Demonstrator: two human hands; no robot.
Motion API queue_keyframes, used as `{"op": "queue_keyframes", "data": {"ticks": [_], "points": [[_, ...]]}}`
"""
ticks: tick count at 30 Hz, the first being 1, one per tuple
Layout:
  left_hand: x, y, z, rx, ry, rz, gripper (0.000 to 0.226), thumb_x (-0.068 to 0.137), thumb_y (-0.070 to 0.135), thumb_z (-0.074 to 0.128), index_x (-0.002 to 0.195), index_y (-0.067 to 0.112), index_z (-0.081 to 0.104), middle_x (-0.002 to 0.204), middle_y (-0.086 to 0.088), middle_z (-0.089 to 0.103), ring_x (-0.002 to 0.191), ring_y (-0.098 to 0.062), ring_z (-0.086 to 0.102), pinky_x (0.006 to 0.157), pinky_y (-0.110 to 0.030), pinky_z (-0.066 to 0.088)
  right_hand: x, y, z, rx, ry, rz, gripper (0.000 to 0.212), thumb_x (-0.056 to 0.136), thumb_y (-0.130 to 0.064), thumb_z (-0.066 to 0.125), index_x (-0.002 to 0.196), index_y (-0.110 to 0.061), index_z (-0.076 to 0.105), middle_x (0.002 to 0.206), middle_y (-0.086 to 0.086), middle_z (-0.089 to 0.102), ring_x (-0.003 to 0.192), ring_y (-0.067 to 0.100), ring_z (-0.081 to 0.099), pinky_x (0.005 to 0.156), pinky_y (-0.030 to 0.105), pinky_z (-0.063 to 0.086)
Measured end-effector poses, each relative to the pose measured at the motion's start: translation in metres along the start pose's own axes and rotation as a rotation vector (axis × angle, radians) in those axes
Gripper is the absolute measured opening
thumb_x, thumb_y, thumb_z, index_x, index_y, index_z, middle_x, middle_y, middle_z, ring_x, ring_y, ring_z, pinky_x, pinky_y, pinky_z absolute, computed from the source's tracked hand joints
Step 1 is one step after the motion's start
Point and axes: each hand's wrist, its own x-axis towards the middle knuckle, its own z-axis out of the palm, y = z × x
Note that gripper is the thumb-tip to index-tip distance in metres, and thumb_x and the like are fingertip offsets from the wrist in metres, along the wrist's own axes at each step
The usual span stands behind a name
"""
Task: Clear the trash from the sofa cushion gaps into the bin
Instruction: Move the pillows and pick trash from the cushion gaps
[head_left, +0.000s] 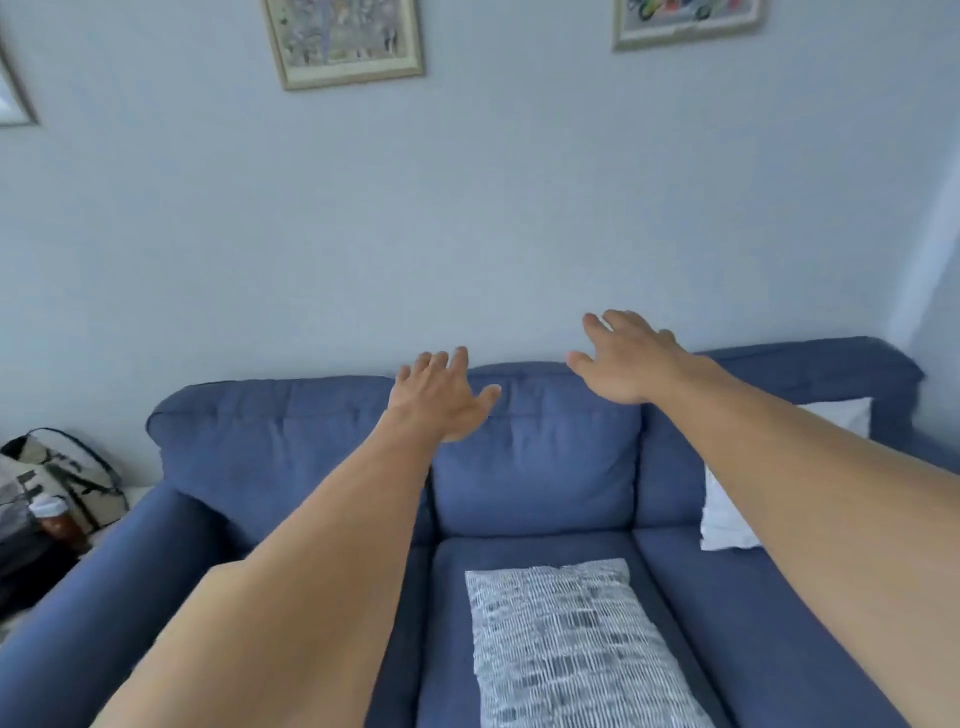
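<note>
Sofa is standing against the wall; trash in its cushion gaps cannot be made out. Left hand and right hand are hovering spread, holding nothing, over the back cushions. A tote bag is sitting left, a bottle just before it.

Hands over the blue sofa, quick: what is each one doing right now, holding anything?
Left hand: open, fingers spread, holding nothing.
Right hand: open, fingers spread, holding nothing.
</note>
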Motion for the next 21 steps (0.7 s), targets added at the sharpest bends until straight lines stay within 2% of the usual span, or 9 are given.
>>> {"op": "queue_keyframes", "data": {"ticks": [7, 10, 18, 21], "points": [[0.051, 0.153, 0.031, -0.044, -0.02, 0.185, 0.072, 0.095, 0.057, 0.032, 0.151, 0.014, 0.019, 0.149, -0.006, 0.037, 0.14, -0.024, 0.025, 0.113, -0.04, 0.022, -0.023, 0.143, 0.0, -0.043, 0.002, 0.174, 0.063, 0.098, -0.05, 0.024, 0.15, -0.015, 0.018, 0.154, 0.004, 0.022, 0.143, 0.023, 0.014, 0.109, 0.05, 0.026], [0.064, 0.21, 0.042, -0.053, -0.032, 0.276, 0.07, 0.095, 0.056, 0.032, 0.15, 0.014, 0.02, 0.147, -0.006, 0.038, 0.139, -0.024, 0.027, 0.111, -0.04, 0.023, -0.035, 0.2, 0.003, -0.047, -0.006, 0.271, 0.062, 0.098, -0.051, 0.025, 0.149, -0.015, 0.021, 0.152, 0.004, 0.026, 0.142, 0.024, 0.018, 0.109, 0.052, 0.025], [0.1, 0.322, 0.08, -0.047, -0.101, 0.445, 0.073, 0.095, 0.057, 0.032, 0.152, 0.014, 0.016, 0.15, -0.007, 0.034, 0.141, -0.026, 0.025, 0.114, -0.04, 0.021, -0.058, 0.313, 0.016, -0.049, -0.053, 0.483, 0.067, 0.098, -0.053, 0.022, 0.154, -0.018, 0.008, 0.161, 0.002, 0.008, 0.148, 0.022, 0.004, 0.114, 0.05, 0.02], [0.123, 0.359, 0.092, -0.061, -0.106, 0.499, 0.074, 0.095, 0.058, 0.031, 0.152, 0.014, 0.016, 0.151, -0.006, 0.034, 0.141, -0.026, 0.024, 0.114, -0.04, 0.021, -0.057, 0.347, 0.019, -0.054, -0.06, 0.538, 0.066, 0.099, -0.052, 0.022, 0.154, -0.018, 0.008, 0.16, 0.003, 0.008, 0.147, 0.022, 0.006, 0.114, 0.049, 0.021]]}}
